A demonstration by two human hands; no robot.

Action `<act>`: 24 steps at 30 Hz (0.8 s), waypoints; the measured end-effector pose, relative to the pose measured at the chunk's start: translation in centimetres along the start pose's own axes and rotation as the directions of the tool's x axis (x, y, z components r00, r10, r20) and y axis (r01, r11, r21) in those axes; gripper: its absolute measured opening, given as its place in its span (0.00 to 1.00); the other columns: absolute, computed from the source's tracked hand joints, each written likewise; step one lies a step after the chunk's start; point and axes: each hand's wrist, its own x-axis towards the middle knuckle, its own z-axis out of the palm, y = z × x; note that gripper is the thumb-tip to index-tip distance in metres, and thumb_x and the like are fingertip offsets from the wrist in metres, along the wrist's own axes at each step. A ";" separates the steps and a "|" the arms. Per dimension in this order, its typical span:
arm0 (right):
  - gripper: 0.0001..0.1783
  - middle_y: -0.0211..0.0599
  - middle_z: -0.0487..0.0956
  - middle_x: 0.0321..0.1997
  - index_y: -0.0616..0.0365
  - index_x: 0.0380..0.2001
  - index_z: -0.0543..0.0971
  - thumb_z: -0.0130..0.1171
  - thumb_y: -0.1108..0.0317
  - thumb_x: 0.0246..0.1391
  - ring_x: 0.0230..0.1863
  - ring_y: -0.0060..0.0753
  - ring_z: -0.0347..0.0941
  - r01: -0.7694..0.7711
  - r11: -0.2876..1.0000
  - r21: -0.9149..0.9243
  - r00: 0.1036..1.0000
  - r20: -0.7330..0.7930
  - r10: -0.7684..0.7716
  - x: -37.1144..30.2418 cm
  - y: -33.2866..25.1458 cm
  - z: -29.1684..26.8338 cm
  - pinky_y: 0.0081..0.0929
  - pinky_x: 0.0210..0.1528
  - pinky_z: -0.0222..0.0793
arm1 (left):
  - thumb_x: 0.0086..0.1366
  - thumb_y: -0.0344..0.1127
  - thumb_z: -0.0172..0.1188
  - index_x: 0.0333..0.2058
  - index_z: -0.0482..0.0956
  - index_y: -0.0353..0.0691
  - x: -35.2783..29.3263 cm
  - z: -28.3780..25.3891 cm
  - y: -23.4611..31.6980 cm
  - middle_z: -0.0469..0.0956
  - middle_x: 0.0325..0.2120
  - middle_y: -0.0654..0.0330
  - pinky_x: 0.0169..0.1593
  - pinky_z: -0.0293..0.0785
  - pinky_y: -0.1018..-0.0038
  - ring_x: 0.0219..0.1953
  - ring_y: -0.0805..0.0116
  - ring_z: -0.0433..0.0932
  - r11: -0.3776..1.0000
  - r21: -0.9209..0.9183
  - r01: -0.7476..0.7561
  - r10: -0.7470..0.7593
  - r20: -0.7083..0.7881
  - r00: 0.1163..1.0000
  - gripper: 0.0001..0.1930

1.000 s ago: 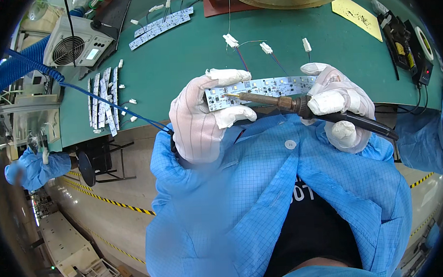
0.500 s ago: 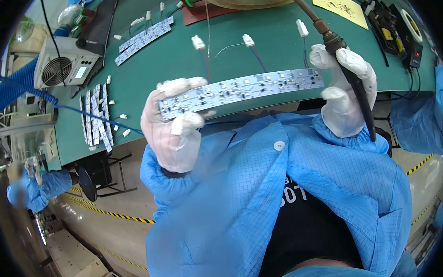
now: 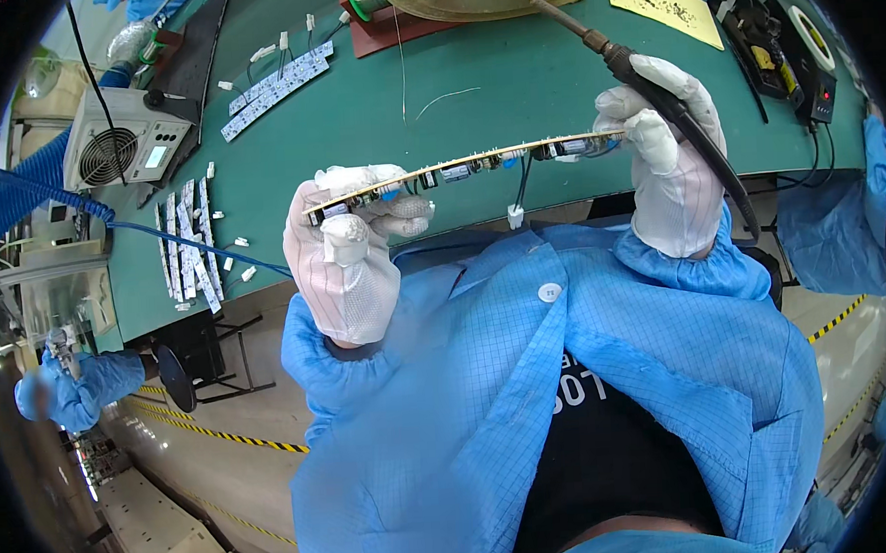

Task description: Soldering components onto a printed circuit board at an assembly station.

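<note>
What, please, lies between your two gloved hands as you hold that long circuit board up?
In the head view, the circuit board itself spans from the left hand to the right hand; beneath it, dark wires end in a small white connector.

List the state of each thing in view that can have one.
Circuit board: held edge-on above the table, one hand at each end.
Soldering iron: in right hand, tip raised, off the board.
Left hand: gripping the board's end.
Connector: dangling on wires.
</note>
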 end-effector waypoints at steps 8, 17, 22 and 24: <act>0.26 0.43 0.78 0.37 0.64 0.49 0.71 0.64 0.61 0.50 0.38 0.32 0.75 -0.037 0.999 0.017 0.999 0.006 0.037 0.1 -0.1 0.1 0.27 0.41 0.73 | 0.59 0.61 0.54 0.44 0.69 0.34 0.2 0.5 -0.2 0.76 0.33 0.54 0.29 0.72 0.77 0.29 0.67 0.76 0.998 -0.026 -0.054 0.053 -0.034 0.998 0.32; 0.24 0.46 0.79 0.39 0.64 0.50 0.70 0.62 0.77 0.47 0.40 0.35 0.77 0.096 0.992 0.076 0.994 0.045 -0.099 0.0 0.6 0.7 0.28 0.45 0.75 | 0.68 0.47 0.49 0.43 0.72 0.38 0.9 -0.4 1.1 0.71 0.25 0.65 0.19 0.55 0.88 0.19 0.82 0.64 0.977 0.212 0.025 0.017 -0.194 0.981 0.17; 0.23 0.45 0.79 0.40 0.60 0.49 0.72 0.61 0.77 0.48 0.42 0.34 0.76 0.072 0.997 0.000 0.997 -0.032 -0.072 0.5 1.8 -0.2 0.27 0.48 0.73 | 0.69 0.44 0.47 0.45 0.72 0.36 4.2 -5.0 0.9 0.71 0.31 0.63 0.26 0.62 0.85 0.24 0.79 0.67 0.917 0.399 0.020 0.145 -0.380 0.914 0.16; 0.21 0.44 0.79 0.40 0.61 0.49 0.72 0.60 0.77 0.48 0.41 0.33 0.76 0.079 0.997 -0.020 0.996 -0.034 -0.079 0.6 2.6 -0.8 0.27 0.48 0.73 | 0.70 0.45 0.45 0.45 0.72 0.35 6.7 -8.9 0.0 0.73 0.35 0.60 0.28 0.65 0.83 0.26 0.77 0.69 0.890 0.456 -0.006 0.195 -0.370 0.908 0.18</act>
